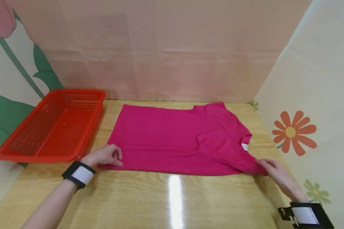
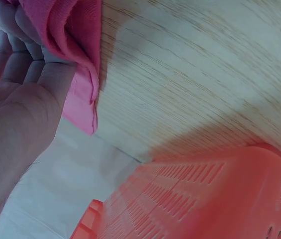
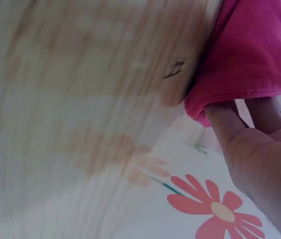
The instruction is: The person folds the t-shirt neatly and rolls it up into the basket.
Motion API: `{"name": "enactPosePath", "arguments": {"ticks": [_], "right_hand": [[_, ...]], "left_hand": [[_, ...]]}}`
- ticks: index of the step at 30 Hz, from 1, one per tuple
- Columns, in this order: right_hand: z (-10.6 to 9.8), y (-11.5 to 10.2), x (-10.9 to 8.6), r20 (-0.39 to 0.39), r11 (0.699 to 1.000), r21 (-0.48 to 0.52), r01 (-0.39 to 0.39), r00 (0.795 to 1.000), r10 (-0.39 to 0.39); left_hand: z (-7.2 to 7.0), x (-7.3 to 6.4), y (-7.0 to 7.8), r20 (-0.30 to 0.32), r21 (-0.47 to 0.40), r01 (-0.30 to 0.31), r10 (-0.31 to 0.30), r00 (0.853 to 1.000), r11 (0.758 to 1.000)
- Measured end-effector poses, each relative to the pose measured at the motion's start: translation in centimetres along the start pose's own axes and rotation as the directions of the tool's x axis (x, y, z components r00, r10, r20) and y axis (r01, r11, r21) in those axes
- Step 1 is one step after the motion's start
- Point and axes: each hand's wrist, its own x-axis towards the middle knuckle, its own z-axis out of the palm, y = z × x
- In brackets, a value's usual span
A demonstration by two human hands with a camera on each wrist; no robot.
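Observation:
A magenta T-shirt lies lengthwise on the wooden table, hem to the left and collar to the right, with a white label at the collar. My left hand grips its near hem corner. In the left wrist view, folded cloth bunches at the curled fingers, and part of the hand is hidden behind it. At the other end, my right hand pinches the edge of the near sleeve. The right wrist view has the fingertips tucked inside the sleeve opening.
A red plastic basket with slotted sides stands at the left, close to my left wrist. The table meets a pink back wall covering and a flower-printed covering on the right.

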Motion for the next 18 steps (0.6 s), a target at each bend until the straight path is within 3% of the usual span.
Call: {"name": "enactPosePath", "arguments": {"ticks": [4,13,18], "right_hand": [[0.4,0.0,-0.1,-0.035,0.995,-0.097,0.008,0.999,-0.011],[1.7,0.6,-0.5,-0.179,0.987,-0.072,0.145,0.971,-0.156],[1.8,0.5,-0.6,-0.166,0.983,-0.123,0.137,0.974,-0.156]], "left_hand": [[0.1,0.0,0.0,0.002,0.001,-0.012,0.012,1.000,1.000],[0.0,0.1,0.0,0.012,-0.003,-0.013,0.013,1.000,1.000],[-0.2,0.0,0.1,0.026,-0.014,-0.002,0.003,1.000,1.000]]}}
